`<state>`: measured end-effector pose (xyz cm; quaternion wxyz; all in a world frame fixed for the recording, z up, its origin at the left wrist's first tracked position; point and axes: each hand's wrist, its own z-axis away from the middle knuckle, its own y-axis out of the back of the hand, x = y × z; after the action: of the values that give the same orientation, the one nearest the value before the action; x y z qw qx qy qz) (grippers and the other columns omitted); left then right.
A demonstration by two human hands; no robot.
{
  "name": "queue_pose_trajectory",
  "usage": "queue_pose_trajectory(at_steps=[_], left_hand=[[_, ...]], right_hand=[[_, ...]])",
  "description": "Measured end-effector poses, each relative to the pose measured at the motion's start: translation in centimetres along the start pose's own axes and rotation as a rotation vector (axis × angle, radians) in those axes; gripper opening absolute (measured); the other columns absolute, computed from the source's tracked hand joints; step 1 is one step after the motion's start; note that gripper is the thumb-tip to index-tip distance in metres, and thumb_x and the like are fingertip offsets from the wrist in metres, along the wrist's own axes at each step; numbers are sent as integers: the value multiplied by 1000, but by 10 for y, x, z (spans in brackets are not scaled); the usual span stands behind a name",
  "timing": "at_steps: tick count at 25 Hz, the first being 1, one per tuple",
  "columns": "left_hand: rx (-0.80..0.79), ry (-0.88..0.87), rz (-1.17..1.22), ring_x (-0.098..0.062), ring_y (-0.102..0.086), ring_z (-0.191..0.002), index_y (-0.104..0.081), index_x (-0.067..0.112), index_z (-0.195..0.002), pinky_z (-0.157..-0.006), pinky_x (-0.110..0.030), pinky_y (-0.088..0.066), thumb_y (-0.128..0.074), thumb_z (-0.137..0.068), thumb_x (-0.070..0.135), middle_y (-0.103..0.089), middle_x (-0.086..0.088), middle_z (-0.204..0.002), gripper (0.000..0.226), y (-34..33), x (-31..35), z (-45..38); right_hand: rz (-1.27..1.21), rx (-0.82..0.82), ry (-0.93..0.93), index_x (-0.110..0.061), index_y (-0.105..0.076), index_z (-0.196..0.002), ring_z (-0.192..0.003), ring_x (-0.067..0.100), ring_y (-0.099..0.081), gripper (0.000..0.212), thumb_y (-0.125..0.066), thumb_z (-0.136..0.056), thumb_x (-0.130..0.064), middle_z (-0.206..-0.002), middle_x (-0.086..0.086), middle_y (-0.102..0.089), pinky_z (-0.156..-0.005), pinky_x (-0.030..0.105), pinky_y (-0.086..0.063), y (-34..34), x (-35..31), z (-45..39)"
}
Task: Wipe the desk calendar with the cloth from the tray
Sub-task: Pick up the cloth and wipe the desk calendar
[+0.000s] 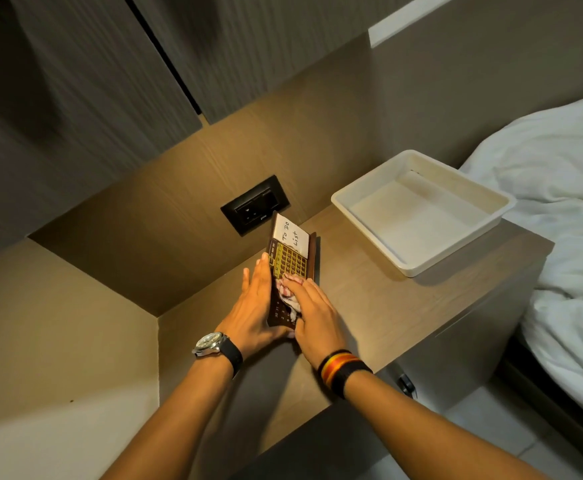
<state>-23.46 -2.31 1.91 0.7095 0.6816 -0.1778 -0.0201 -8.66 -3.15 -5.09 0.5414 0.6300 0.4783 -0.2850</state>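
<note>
The right hand [312, 311] has an open grip: its nearly straight fingers press the cloth [288, 294] flat on the face of the desk calendar [291, 259], at the centre of the frame. The left hand [252, 306], also open, lies flat against the calendar's left edge. The calendar rests on the tabletop [387, 299]; the white tray [369, 235] stands apart, at the upper right.

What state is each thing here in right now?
Calendar, on the nightstand, cloth pressed on its face.
Cloth, bunched under the right hand.
Tray, empty.
Left hand, open, fingers straight along the calendar's left edge.
Right hand, open, pressing the cloth down.
Note, on the calendar's far end, reads "To Do List".
</note>
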Motion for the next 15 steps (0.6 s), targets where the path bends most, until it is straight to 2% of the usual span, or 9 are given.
queue_pose_trajectory(at_steps=[1, 6, 10, 13, 15], left_hand=[[-2, 9, 5, -27, 11, -157, 22, 9, -157, -127, -51, 9, -89, -71, 44, 15, -9, -169, 145, -1, 1, 1], [20, 9, 36, -27, 13, -157, 22, 12, -157, -127, -47, 10, -82, -76, 49, 16, -9, -169, 138, -3, -2, 4], [40, 104, 100, -26, 14, -157, 27, 22, -154, -127, -48, 6, -84, -71, 53, 15, -12, -170, 142, -5, -2, 3], [38, 132, 111, -30, -10, -157, 12, 21, -160, -126, -57, -12, -82, -65, 60, -6, -12, -171, 140, -4, 4, 1], [85, 157, 137, -28, -25, -152, 1, 22, -161, -122, -60, -25, -87, -60, 53, -21, -8, -167, 137, -2, 8, -2]], right_hand=[[-19, -12, -8, -28, -44, -158, -157, 16, -33, 81, -67, -88, 6, -162, -2, -45, -128, 37, -29, -2, -4, -2], [34, -136, 194, -39, -38, -159, -159, 7, -26, 84, -66, -91, 3, -165, -11, -42, -128, 36, -31, 2, 31, 38], [68, -123, 170, -43, -35, -158, -158, 7, -28, 85, -67, -93, 0, -164, -12, -43, -127, 38, -34, 0, 30, 31], [39, -132, 161, -41, -38, -157, -157, 8, -32, 83, -69, -91, -1, -162, -10, -44, -126, 38, -36, 3, 28, 30], [-7, -63, 74, -34, -46, -155, -152, 12, -39, 79, -67, -89, 4, -158, -5, -49, -124, 39, -40, 2, 19, 15]])
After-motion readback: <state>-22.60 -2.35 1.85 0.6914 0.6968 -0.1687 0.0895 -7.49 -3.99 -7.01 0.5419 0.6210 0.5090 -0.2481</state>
